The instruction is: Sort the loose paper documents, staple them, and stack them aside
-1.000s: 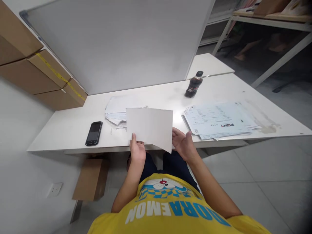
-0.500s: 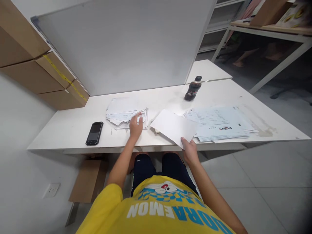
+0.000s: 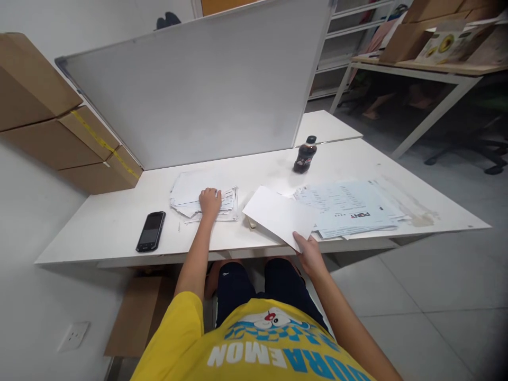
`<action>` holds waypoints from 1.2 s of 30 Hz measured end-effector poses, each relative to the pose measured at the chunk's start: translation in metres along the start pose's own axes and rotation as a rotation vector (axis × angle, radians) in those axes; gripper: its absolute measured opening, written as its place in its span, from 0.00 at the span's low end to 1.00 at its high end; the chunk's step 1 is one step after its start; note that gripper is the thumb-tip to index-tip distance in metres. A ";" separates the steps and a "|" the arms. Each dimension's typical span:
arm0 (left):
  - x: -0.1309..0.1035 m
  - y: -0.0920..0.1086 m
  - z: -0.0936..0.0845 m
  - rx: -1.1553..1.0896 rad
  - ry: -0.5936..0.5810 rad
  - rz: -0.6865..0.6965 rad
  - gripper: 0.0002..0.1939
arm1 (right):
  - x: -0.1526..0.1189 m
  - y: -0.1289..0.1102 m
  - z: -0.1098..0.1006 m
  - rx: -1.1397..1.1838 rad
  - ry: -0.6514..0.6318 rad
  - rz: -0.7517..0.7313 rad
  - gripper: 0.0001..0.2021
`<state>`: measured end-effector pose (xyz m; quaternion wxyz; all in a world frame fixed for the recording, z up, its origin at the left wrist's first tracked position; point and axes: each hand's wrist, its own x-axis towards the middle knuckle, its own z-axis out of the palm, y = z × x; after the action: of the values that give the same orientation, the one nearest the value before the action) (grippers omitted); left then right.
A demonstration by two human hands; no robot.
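White flat paper sheet (image 3: 275,214), pinched near a corner by the right hand (image 3: 311,255)
It is mostly between the messy white paper pile (image 3: 192,185) and the pale blue printed paper stack (image 3: 343,203), and looks light and bendy, best held by an edge; the left hand (image 3: 210,202) is on the messy white paper pile, but I cannot tell if it pinches
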<state>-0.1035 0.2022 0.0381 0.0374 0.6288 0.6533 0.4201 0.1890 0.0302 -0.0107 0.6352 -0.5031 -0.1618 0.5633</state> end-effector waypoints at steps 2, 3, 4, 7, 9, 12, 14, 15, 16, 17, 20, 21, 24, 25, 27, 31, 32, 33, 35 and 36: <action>-0.008 0.005 -0.010 -0.028 0.047 -0.016 0.10 | -0.001 -0.001 0.000 -0.003 0.002 0.014 0.22; -0.014 0.010 -0.016 -0.037 0.089 -0.027 0.12 | -0.002 0.000 0.000 0.001 0.005 0.013 0.22; -0.021 0.015 -0.022 -0.077 0.157 -0.046 0.13 | -0.003 0.000 0.001 0.011 0.016 0.003 0.22; -0.050 0.032 -0.041 -0.404 0.468 -0.189 0.15 | -0.011 0.004 0.006 0.078 0.090 -0.076 0.21; -0.068 0.036 -0.055 -0.679 0.620 -0.354 0.16 | -0.018 0.003 0.011 0.111 0.144 -0.148 0.20; -0.088 0.025 -0.077 -0.931 0.549 -0.614 0.15 | -0.031 -0.007 0.013 0.088 0.203 -0.347 0.18; -0.101 0.011 -0.090 -0.928 0.396 -0.708 0.16 | -0.038 -0.017 0.009 -0.007 0.202 -0.565 0.16; -0.109 0.005 -0.094 -0.864 0.327 -0.715 0.17 | -0.041 -0.022 0.007 -0.077 0.169 -0.657 0.14; -0.118 0.000 -0.097 -0.780 0.281 -0.703 0.18 | -0.042 -0.026 0.006 -0.145 0.121 -0.715 0.11; -0.127 -0.004 -0.098 -0.704 0.257 -0.688 0.19 | -0.043 -0.030 0.006 -0.218 0.049 -0.748 0.09; -0.154 -0.005 -0.097 -0.632 0.224 -0.684 0.20 | -0.041 -0.032 0.016 -0.492 -0.280 -0.846 0.05; -0.162 -0.004 -0.096 -0.639 0.214 -0.690 0.20 | -0.039 -0.030 0.022 -0.613 -0.407 -0.913 0.05; -0.182 -0.003 -0.095 -0.630 0.192 -0.695 0.19 | -0.031 -0.013 0.036 -0.943 -0.668 -1.078 0.16; -0.187 -0.003 -0.096 -0.631 0.198 -0.694 0.19 | -0.028 -0.005 0.038 -1.015 -0.703 -1.099 0.19; -0.197 -0.004 -0.097 -0.631 0.200 -0.675 0.19 | -0.021 0.010 0.038 -1.115 -0.753 -1.111 0.23; -0.207 -0.004 -0.096 -0.589 0.159 -0.612 0.12 | -0.010 0.027 0.034 -1.207 -0.808 -1.091 0.27; -0.208 -0.003 -0.095 -0.602 0.161 -0.622 0.12 | -0.009 0.028 0.034 -1.201 -0.806 -1.080 0.27; -0.208 -0.002 -0.094 -0.641 0.173 -0.645 0.11 | -0.009 0.027 0.033 -1.178 -0.800 -1.069 0.28; -0.208 0.002 -0.092 -0.820 0.202 -0.717 0.09 | -0.013 0.022 0.032 -1.073 -0.772 -1.031 0.27; -0.207 0.004 -0.091 -0.952 0.219 -0.762 0.09 | -0.017 0.019 0.031 -0.997 -0.739 -1.001 0.26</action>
<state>-0.1104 -0.0207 -0.0001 0.3938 0.2186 0.5729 0.6848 0.1488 0.0266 -0.0067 0.4181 -0.3761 -0.8016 0.2029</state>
